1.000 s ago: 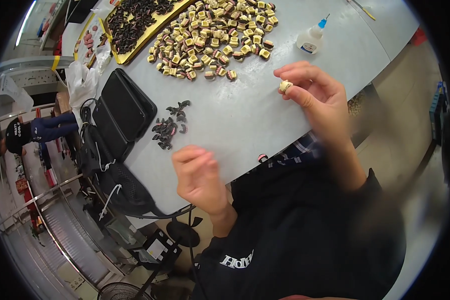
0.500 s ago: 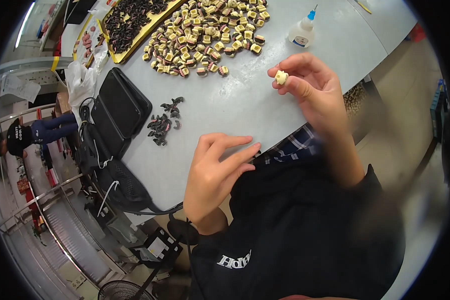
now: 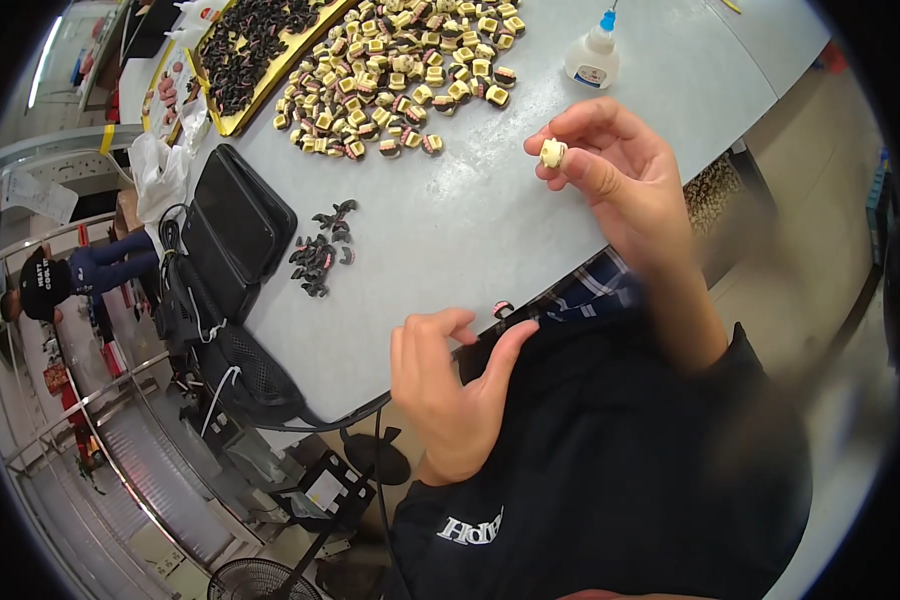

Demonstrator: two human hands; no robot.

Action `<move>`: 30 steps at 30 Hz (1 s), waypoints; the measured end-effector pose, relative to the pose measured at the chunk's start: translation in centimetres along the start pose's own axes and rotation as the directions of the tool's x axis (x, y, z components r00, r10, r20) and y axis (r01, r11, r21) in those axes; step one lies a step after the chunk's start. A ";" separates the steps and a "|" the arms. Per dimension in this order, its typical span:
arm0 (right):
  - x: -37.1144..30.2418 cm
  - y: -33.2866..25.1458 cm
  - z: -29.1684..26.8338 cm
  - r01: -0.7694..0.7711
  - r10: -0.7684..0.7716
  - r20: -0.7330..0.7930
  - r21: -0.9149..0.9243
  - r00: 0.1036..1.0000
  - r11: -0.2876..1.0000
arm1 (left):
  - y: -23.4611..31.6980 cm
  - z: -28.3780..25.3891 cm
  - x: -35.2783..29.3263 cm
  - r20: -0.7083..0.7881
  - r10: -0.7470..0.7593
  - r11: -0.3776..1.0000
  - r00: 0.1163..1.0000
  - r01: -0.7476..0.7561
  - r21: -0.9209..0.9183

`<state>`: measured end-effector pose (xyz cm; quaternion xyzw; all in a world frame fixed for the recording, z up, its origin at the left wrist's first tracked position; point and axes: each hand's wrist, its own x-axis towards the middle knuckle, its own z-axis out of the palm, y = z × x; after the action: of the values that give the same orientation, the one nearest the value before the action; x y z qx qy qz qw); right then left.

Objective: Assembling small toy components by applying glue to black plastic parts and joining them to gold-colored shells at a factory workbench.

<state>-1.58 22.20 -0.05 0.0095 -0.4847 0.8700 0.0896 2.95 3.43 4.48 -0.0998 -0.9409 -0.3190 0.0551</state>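
Note:
Pinched between the thumb and fingers of my right hand (image 3: 625, 180) is a small cream-coloured moulded piece (image 3: 552, 153), held above the table. My left hand (image 3: 445, 395) hangs by the table's near edge, thumb and fingers apart, with nothing seen in it. Just beyond its fingertips a small black-and-pink curved piece (image 3: 503, 310) lies at that edge. To the left on the table is a little cluster of black curved pieces (image 3: 315, 262). Farther off spreads a large heap of cream pieces (image 3: 395, 75), many joined with black-and-pink parts.
A white squeeze bottle with a blue needle tip (image 3: 592, 62) stands beyond my right hand. A yellow-edged tray (image 3: 232, 122) of dark pieces is at the far left. Black cases (image 3: 235, 225) and a mesh bag (image 3: 255, 375) line the left edge. Another person (image 3: 80, 270) stands beyond.
My left hand has drawn back toward me and its thumb has spread away, so the black-and-pink piece at the edge now shows. The right hand keeps the cream piece, turned slightly.

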 end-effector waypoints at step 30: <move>-0.3 0.0 -0.5 -0.008 0.008 0.006 0.095 1.000 0.995 | -0.4 1.3 0.2 0.142 0.060 0.995 0.988 -0.070 0.068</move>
<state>-1.28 22.57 -0.32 0.0142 -0.4431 0.8924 0.0844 2.59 3.89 3.26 -0.1506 -0.9496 -0.2748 0.0029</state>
